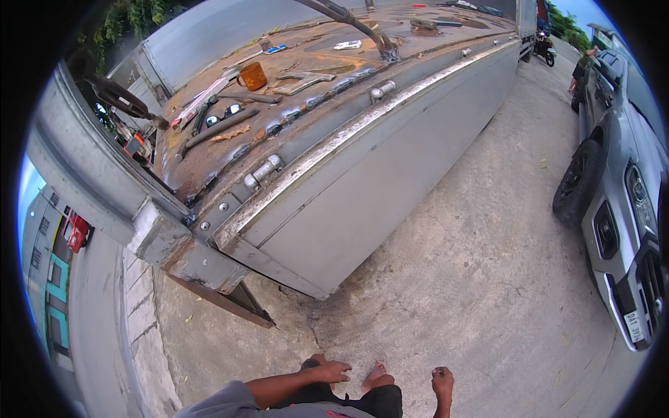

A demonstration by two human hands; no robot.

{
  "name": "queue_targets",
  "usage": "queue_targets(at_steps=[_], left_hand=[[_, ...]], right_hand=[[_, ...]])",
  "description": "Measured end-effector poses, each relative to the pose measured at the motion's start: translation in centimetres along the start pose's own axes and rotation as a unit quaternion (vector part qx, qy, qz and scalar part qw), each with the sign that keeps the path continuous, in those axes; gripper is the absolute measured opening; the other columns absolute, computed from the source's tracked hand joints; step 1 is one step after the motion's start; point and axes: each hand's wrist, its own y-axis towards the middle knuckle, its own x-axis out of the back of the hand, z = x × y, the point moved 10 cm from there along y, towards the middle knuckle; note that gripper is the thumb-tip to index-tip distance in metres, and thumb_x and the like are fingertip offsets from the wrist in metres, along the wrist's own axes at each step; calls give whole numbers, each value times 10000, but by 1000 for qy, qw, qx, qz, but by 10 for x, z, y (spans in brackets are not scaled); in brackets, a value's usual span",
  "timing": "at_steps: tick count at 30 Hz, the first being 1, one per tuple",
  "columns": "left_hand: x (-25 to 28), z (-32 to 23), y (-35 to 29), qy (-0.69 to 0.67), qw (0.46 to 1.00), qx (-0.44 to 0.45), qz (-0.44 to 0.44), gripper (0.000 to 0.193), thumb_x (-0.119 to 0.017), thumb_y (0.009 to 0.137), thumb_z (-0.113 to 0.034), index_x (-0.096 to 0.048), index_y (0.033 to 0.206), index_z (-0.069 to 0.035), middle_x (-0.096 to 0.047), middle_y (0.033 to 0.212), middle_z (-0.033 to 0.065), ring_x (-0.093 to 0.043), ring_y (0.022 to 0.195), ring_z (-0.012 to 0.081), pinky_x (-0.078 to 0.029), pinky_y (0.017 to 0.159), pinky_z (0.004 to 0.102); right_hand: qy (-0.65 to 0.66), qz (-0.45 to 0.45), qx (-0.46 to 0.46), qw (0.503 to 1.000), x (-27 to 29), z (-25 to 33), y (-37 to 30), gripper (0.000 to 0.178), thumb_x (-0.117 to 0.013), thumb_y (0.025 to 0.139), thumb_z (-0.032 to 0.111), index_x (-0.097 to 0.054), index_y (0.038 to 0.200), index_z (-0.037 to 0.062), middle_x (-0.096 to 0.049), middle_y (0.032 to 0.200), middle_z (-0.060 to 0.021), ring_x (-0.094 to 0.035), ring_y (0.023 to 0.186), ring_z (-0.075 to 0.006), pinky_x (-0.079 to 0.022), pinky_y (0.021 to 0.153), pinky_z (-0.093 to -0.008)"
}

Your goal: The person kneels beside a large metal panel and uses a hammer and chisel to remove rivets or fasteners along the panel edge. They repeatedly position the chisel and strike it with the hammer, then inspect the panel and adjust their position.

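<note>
Left hand (336,372): fingers partly extended and loosely spread, above dark shorts (385,401); cannot tell whether touching them. Right hand (442,382): curled into a loose fist, over concrete pavement (453,279); cannot tell whether gripping anything. Ahead, well apart from both: grey hinged side panel (369,188), hanging along edge of rusty truck bed (317,52). Upon bed: orange-brown mug (252,76), sunglasses (232,110), hammer-like tool (219,127). At right: silver car (613,177).
</note>
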Motion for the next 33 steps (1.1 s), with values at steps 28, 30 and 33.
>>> queue_targets(at_steps=[28,30,33], left_hand=[[365,-211,-221,-283,788,-17,-546,417,-765,934,-223,-693,1286,-10,-702,1275,192,-674,1187,311,-517,1026,404],[352,-202,-227,-318,753,25,-576,399,-786,916,-201,-711,1255,-4,-722,1242,177,-684,1167,294,-520,1016,393],[348,-207,-226,-354,717,45,-599,374,-777,914,-131,-707,1260,-8,-731,1222,148,-697,1136,233,-530,990,372]], right_hand=[[-318,-19,762,563,-77,1047,-87,298,-686,938,235,-690,1144,20,-732,1100,-192,-689,1080,-369,-508,923,-530],[-352,-5,749,561,-86,1053,-84,264,-661,932,185,-701,1139,27,-736,1109,-179,-693,1081,-354,-508,921,-516],[-375,34,740,557,-93,1054,-70,280,-660,885,144,-727,1133,33,-752,1109,-150,-702,1078,-336,-509,866,-478]])
